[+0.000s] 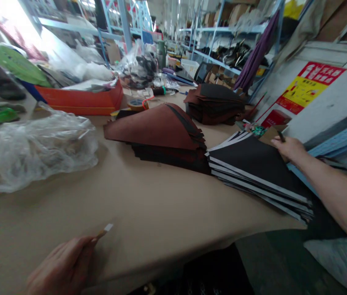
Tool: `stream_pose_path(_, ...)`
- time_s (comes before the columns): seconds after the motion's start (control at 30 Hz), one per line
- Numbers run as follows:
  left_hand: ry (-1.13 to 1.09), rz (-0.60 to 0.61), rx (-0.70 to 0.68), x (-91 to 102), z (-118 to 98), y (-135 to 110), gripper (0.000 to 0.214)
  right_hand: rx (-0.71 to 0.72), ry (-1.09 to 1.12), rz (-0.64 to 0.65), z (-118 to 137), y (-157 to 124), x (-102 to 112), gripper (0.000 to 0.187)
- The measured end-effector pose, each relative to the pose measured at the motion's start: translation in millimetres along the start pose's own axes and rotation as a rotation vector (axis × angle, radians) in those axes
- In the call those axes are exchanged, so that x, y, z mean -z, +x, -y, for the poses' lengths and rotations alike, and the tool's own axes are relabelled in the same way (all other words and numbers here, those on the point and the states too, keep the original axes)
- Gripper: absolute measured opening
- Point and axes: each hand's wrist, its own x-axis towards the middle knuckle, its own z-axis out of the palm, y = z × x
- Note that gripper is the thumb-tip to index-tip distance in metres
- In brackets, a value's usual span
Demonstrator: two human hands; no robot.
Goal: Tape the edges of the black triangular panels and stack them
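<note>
My left hand (66,264) is low over the near left of the table, its fingers closed. From its fingertips juts a small slim tan piece with a white tip (109,227), whose kind I cannot make out. Out at the right, my right hand (290,149) is closed around a short dark object (280,136), mostly hidden by the fingers. Just left of that hand lies a fanned stack of black sheets with pale edge strips (253,159). Touching the stack or close beside it is a pile of brown and black leather-like pieces (158,125).
Crumpled clear plastic (35,147) lies at the left of the brown-covered table (136,196). An orange box (81,98), a tape roll (136,104) and a second brown pile (215,104) are farther back. Blue shelving (222,28) stands behind; a white cushion-like bundle (339,262) sits below right.
</note>
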Motion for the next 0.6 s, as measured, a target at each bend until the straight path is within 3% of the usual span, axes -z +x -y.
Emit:
stream_pose_path(0.07, 0.022, 0.019, -0.03, 5.5, -5, 3, 0.018, 0.011, -0.04, 0.017, 24, 0, -11, 0.035)
stream_pose_path(0.17, 0.038, 0.024, -0.076, 10.4, -11, 6, 0.024, 0.228, -0.139, 0.067, 78, -2, -33, 0.041)
stream_pose_path(0.23, 0.061, -0.004, -0.069, 12.1, -14, 7, 0.029, 0.375, -0.309, 0.138, 108, -2, -46, 0.036)
stream_pose_path(0.3, 0.067, -0.019, -0.093, 13.5, -16, 8, 0.031, 0.418, -0.444, 0.208, 120, 0, -55, 0.03)
stream_pose_path(0.4, 0.049, 0.001, -0.135, 15.5, -19, 9, 0.026, 0.368, -0.478, 0.259, 104, 8, -54, 0.028)
stream_pose_path(0.6, -0.017, -0.024, -0.008, 10.3, -22, 6, 0.026, 0.206, -0.438, 0.235, 27, 20, -21, 0.029)
